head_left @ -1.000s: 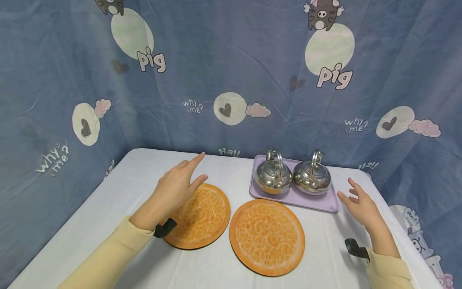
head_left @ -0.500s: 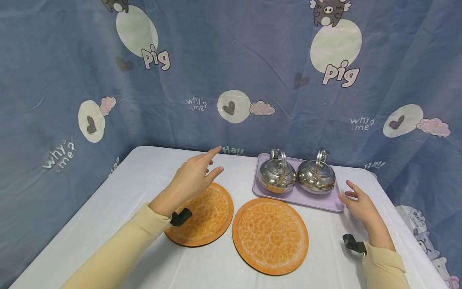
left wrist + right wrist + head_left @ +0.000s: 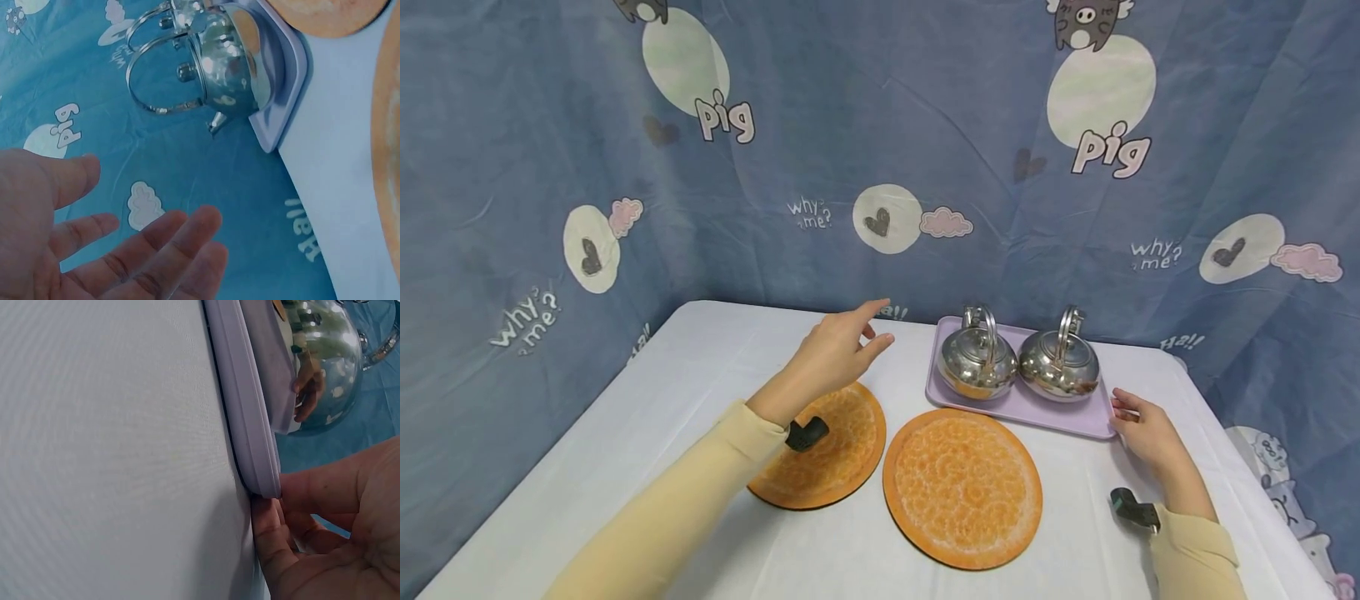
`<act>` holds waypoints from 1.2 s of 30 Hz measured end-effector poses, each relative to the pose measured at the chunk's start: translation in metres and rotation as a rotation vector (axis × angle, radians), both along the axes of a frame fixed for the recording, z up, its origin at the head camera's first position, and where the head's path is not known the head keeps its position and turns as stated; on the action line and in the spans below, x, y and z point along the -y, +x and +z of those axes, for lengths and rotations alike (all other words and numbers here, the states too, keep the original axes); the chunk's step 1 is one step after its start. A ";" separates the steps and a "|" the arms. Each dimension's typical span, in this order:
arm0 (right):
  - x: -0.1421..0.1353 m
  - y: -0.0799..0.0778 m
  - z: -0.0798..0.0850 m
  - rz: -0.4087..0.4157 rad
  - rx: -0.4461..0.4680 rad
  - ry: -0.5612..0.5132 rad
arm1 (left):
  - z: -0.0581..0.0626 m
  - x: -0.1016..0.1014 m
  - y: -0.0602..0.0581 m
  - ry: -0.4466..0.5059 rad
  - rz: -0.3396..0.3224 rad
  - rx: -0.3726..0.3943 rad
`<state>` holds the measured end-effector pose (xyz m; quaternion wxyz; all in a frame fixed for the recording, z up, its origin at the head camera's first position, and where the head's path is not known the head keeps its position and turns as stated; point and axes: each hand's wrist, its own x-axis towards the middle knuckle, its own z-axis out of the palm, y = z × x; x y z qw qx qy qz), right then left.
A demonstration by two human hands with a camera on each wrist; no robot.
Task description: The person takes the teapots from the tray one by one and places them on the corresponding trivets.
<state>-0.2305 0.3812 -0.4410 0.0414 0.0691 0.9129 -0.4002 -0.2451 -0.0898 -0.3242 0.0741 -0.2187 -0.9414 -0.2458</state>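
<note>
Two shiny steel kettles, a left one [image 3: 973, 371] and a right one [image 3: 1058, 375], stand side by side on a lilac tray [image 3: 1037, 413] at the back of the table. At the tray's right end, my right hand [image 3: 1152, 435] pinches the rim near the front corner. The right wrist view shows the thumb on the rim [image 3: 261, 469] and fingers just below it. My left hand [image 3: 829, 357] hovers left of the tray, above the back of the left placemat, holding nothing. In the left wrist view its fingers [image 3: 169, 250] are spread and loosely bent.
Two round orange placemats, a left one [image 3: 853, 433] and a right one [image 3: 964, 492], lie on the white table [image 3: 760, 550] in front of the tray. A blue printed curtain [image 3: 775, 150] hangs right behind the table and along both sides.
My left hand has moved right toward the tray. The right hand has come down and in from just beside the tray to its rim. Kettles and placemats stay put.
</note>
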 end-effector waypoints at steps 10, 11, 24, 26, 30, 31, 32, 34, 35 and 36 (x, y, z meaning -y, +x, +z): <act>-0.001 0.001 0.001 0.014 0.003 -0.022 | -0.004 -0.024 -0.017 0.038 -0.112 0.097; -0.001 0.001 0.001 0.016 0.001 -0.020 | -0.005 -0.027 -0.019 0.046 -0.120 0.106; 0.001 0.000 -0.001 -0.013 0.005 -0.052 | -0.008 -0.071 -0.038 0.200 -0.176 0.221; 0.001 0.000 -0.002 -0.019 0.005 -0.059 | -0.009 -0.078 -0.040 0.234 -0.178 0.238; 0.001 -0.001 -0.003 -0.030 0.018 -0.077 | -0.010 -0.090 -0.044 0.270 -0.162 0.259; 0.001 -0.001 -0.003 -0.031 0.022 -0.080 | -0.011 -0.093 -0.045 0.284 -0.158 0.270; 0.001 -0.001 -0.003 -0.033 0.026 -0.084 | -0.012 -0.095 -0.046 0.299 -0.151 0.281; 0.001 -0.001 -0.003 -0.037 0.029 -0.087 | -0.015 -0.100 -0.048 0.332 -0.141 0.302; 0.001 -0.001 -0.003 -0.038 0.031 -0.087 | -0.016 -0.102 -0.049 0.352 -0.137 0.315; 0.001 -0.001 -0.003 -0.040 0.031 -0.088 | -0.017 -0.105 -0.049 0.371 -0.135 0.326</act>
